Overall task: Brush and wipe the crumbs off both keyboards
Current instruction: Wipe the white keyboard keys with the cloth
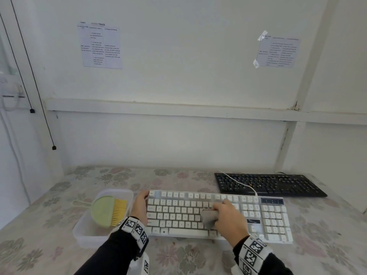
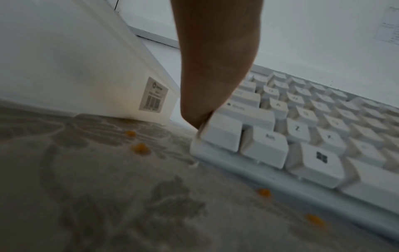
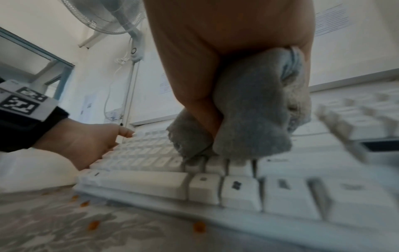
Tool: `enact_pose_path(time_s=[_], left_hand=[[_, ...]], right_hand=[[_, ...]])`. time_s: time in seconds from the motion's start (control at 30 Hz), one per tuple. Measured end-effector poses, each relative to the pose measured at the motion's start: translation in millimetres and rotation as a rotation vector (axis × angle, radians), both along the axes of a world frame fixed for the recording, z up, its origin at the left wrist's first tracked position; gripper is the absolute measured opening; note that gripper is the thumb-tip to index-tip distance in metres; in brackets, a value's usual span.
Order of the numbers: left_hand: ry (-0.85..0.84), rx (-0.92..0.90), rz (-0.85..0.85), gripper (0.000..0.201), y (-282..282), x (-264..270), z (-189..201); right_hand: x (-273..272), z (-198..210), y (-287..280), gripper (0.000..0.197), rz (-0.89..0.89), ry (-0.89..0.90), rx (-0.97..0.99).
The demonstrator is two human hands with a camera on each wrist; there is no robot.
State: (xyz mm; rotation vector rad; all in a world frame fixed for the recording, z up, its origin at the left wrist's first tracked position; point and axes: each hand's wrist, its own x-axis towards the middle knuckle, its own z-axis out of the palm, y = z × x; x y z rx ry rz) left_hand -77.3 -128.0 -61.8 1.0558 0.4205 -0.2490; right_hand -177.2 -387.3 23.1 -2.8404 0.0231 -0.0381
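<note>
The right hand [image 1: 228, 217] has its fingers curled round a bunched grey cloth [image 1: 209, 218], a closed grip that presses the cloth down onto the middle letter keys of the white keyboard [image 1: 268, 221]. In the right wrist view the cloth [image 3: 248, 119] bulges out below the palm and touches the row of keys just behind the space bar.

The left hand [image 1: 140, 207] lies against the left end of the white keyboard with its fingers nearly straight, an open grip that holds nothing; its thumb reaches the top left corner by the Esc key. In the left wrist view the edge of the hand [image 2: 215, 68] touches the bottom left corner key.

The white keyboard lies near the front of the desk [image 1: 49, 255], which is covered by a floral cloth. The black keyboard [image 1: 268, 184] lies behind it, to the right, close but apart, with brownish crumbs among its keys. The white keyboard's cable [image 1: 243, 184] runs across the black one.

Just left of the left hand stands a clear plastic tub [image 1: 83, 233], and in it lies a green brush [image 1: 107, 212] with yellow bristles. Small orange crumbs [image 2: 140, 149] lie on the desk by the front edge of the white keyboard. Two printed sheets [image 1: 101, 46] are stuck on the wall behind.
</note>
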Motion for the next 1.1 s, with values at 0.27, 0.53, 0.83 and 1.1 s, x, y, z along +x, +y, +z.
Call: enact_pose_path(time_s=[0.27, 0.53, 0.83, 1.1], left_hand=[[0.02, 0.064, 0.034, 0.04, 0.0, -1.6, 5.3], [0.023, 0.037, 0.039, 0.044, -6.4, -10.4, 16.8], [-0.061, 0.005, 0.032, 0.035, -14.0, -7.7, 12.5], [-0.087, 0.045, 0.026, 0.038, -16.6, -14.5, 19.9]], right_hand=[[-11.1, 0.2, -63.4, 0.026, -0.184, -0.031, 0.028], [-23.2, 0.2, -116.5, 0.029, -0.357, -0.066, 0.103], [-26.4, 5.7, -129.5, 0.021, -0.587, -0.028, 0.039], [-5.2, 28.6, -41.0, 0.026, -0.138, -0.159, 0.165]])
